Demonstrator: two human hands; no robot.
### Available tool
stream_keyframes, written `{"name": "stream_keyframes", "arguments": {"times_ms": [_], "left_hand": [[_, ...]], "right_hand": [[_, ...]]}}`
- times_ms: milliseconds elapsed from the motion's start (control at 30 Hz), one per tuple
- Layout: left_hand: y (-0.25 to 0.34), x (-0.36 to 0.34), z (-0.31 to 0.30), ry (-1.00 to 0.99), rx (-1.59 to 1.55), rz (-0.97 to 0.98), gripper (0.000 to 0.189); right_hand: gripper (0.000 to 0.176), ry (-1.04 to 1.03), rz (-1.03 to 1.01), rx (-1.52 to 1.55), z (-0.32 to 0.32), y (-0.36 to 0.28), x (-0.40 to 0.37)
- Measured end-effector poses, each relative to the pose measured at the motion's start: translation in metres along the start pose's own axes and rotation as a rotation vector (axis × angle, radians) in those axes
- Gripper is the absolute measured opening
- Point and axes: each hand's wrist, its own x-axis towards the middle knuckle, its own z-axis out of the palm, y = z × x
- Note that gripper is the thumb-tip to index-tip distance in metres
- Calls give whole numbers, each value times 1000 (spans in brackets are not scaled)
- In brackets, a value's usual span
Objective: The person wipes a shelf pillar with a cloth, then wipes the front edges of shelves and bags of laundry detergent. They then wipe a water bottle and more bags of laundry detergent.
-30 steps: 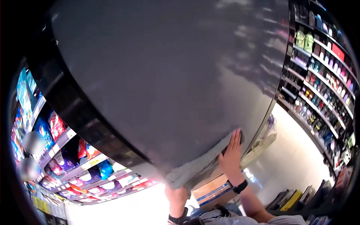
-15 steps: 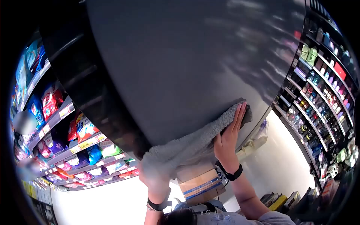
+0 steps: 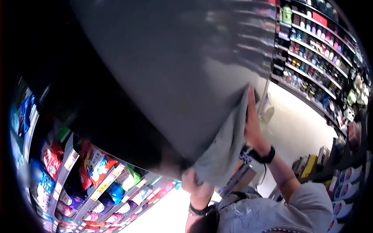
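Observation:
A large dark grey glossy panel fills the upper middle of the head view, with shelves mirrored in it. A grey cloth stretches along its lower right part. My left hand is closed on the cloth's lower end, near the panel's bottom corner. Near the panel's right edge, my right hand presses the cloth's upper end to the surface, its fingers held together and pointing up. A black band is on the right wrist.
Shelves with bagged detergents stand at the lower left. At the upper right are shelves of bottles and small goods. A cardboard box lies below the cloth. More goods stand at the lower right.
My left hand has moved right and slightly down; my right hand sits a little higher. The cloth now slants more steeply and looks shorter. The whole view has turned.

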Motion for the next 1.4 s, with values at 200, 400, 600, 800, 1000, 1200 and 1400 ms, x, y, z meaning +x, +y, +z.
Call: {"name": "stream_keyframes", "arguments": {"times_ms": [200, 400, 600, 800, 1000, 1200, 1400], "left_hand": [[17, 17, 48, -137, -180, -282, 40], [-6, -33, 69, -334, 180, -63, 33], [-7, -57, 51, -568, 103, -142, 31], [-19, -34, -41, -173, 195, 179, 37], [-10, -16, -70, 332, -26, -220, 53], [-37, -57, -74, 12, 427, -309, 44], [-19, -86, -57, -66, 435, -553, 41]], "right_hand": [[86, 106, -3, 77, -23, 35, 42], [88, 49, 318, 212, 11, 111, -52], [98, -191, 408, 464, 48, 133, -159], [99, -37, 28, 94, 26, 18, -53], [93, 103, -118, 68, 43, -61, -10], [89, -34, -87, -24, 78, -20, -86], [97, -318, 75, -27, 87, 17, -175]]}}
